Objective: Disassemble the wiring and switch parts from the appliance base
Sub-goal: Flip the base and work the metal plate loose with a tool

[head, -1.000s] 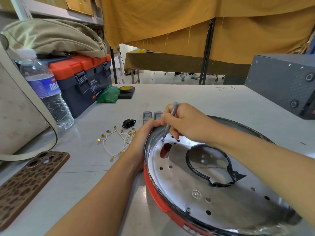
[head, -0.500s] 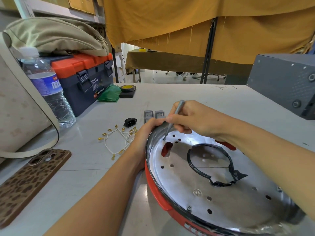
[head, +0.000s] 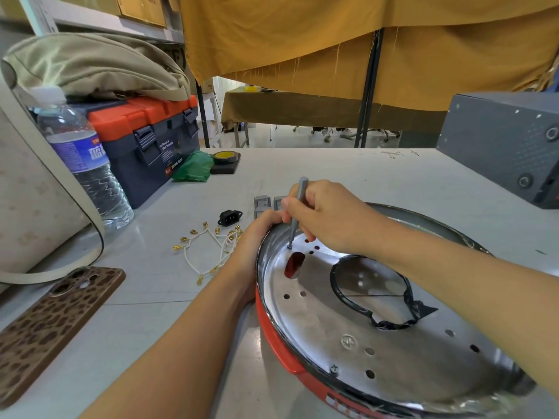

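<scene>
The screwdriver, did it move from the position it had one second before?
Yes. The screwdriver stands more upright now, judged against the red slot in the appliance base. Its tip stays at the same spot above the slot, and the right hand grips it.

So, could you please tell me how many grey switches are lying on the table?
2 show: one grey switch beyond the left hand, another beside it, partly behind the right hand. More may be hidden.
</scene>
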